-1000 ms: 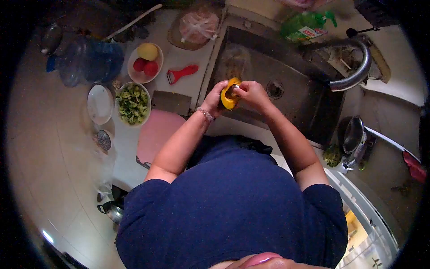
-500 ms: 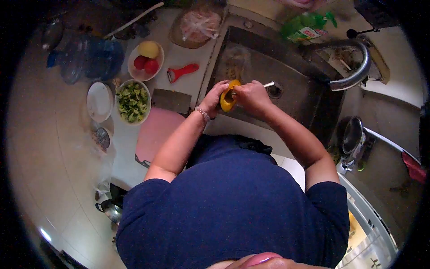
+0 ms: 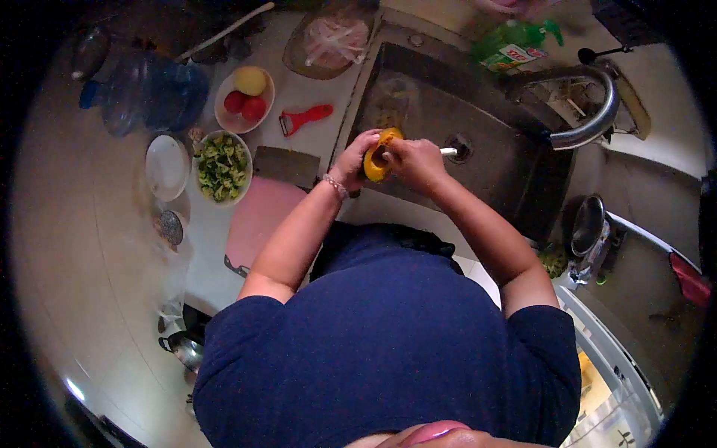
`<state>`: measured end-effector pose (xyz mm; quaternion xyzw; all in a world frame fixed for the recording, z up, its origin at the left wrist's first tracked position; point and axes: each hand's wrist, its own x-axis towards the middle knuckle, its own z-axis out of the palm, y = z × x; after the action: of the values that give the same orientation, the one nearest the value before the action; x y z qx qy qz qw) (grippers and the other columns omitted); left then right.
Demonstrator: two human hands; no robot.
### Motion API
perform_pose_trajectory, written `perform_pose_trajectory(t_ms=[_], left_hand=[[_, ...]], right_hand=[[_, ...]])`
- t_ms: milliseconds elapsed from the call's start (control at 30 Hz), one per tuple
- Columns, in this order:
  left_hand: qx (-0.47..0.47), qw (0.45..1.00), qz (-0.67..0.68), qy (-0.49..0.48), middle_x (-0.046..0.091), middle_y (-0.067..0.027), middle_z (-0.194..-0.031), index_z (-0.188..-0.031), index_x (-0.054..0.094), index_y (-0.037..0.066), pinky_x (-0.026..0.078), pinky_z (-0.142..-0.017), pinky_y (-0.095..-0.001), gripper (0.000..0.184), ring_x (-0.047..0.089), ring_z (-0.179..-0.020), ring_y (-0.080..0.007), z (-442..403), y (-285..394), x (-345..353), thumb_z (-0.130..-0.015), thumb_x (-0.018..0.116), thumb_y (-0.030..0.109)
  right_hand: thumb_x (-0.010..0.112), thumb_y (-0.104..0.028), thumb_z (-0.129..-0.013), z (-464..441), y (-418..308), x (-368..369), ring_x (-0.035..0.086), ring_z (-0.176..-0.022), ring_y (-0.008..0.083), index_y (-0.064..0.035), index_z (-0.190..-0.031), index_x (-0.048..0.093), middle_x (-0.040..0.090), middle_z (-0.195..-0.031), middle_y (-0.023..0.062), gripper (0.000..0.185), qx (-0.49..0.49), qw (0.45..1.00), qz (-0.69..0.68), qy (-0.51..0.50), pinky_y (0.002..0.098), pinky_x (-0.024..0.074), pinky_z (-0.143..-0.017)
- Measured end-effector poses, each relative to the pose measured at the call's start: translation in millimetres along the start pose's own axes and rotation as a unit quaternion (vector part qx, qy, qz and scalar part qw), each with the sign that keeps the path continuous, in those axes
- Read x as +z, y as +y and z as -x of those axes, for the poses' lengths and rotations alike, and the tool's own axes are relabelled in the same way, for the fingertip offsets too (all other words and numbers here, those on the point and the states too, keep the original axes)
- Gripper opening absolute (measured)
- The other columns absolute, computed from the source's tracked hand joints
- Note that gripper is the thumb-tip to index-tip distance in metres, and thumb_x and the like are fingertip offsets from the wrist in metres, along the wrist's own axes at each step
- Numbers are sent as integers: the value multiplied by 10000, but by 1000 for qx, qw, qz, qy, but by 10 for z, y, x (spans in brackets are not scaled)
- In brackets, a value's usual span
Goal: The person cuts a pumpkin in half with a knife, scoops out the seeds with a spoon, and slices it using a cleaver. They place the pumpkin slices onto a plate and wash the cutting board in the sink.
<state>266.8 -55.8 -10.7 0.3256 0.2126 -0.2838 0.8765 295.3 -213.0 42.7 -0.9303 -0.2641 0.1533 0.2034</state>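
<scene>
Squash (image 3: 377, 176) is hanging over the near edge of the sink (image 3: 485, 119), by its left corner; I'm clamping it in my left hand (image 3: 349, 163) and gripping a tool (image 3: 449, 151) in my right hand (image 3: 420, 163), seemingly scraping the hollow (image 3: 379, 157), which is calling for firm steadying.

Dim, grainy indoor light; strong fisheye curving toward black corners, with glare at lower left.
</scene>
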Motion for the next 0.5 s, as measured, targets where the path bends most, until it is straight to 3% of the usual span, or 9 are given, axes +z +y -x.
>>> perform_pose_trajectory(t_ms=[133,233,300,367,433,467,500], left_hand=[[60,997,25,42,553,-74,-1054,-1167,447,92,512,-766,-360,371,563,-948,-195,-110,-142,-93,-876,483,320],[27,998,53,12,552,-79,-1067,-1171,448,90,505,-786,-366,382,565,-959,-204,-61,-75,-52,-877,477,331],[-9,995,98,-5,561,-89,-1078,-1176,459,81,497,-807,-364,399,569,-966,-211,69,9,-16,-880,461,349],[-36,991,123,-25,567,-98,-1091,-1179,470,71,489,-826,-365,423,571,-977,-220,116,60,10,-881,444,371],[-53,989,129,-47,572,-107,-1108,-1181,481,59,482,-844,-368,453,571,-992,-230,103,79,27,-882,426,395],[-52,989,129,-48,572,-109,-1113,-1183,482,56,479,-851,-371,463,569,-999,-234,82,67,25,-881,421,401],[-49,989,128,-49,571,-112,-1119,-1186,483,52,476,-858,-373,473,567,-1006,-237,51,57,17,-881,415,407]], right_hand=[[574,-283,-788,-23,104,249,618,-660,265,-85,-693,553,620,-663,91,220,-79,988,96,94,414,452,-584],[602,-263,-782,10,114,215,604,-635,273,-62,-714,570,620,-673,104,215,-88,985,60,132,381,456,-585],[614,-248,-794,63,64,-28,591,-607,238,-46,-742,591,619,-674,87,210,-2,991,-100,95,336,453,-580],[618,-233,-811,99,218,-90,575,-600,193,-38,-787,608,612,-680,65,196,70,959,-265,68,295,445,-568],[614,-216,-833,55,507,22,558,-612,137,-38,-848,623,600,-691,38,179,122,893,-430,51,258,435,-551],[587,-188,-860,67,440,-156,506,-623,88,-56,-994,595,568,-735,13,189,177,846,-503,14,235,408,-511],[581,-177,-861,97,454,-166,490,-600,77,-63,-1038,573,566,-748,18,211,207,805,-556,-2,218,390,-494]])
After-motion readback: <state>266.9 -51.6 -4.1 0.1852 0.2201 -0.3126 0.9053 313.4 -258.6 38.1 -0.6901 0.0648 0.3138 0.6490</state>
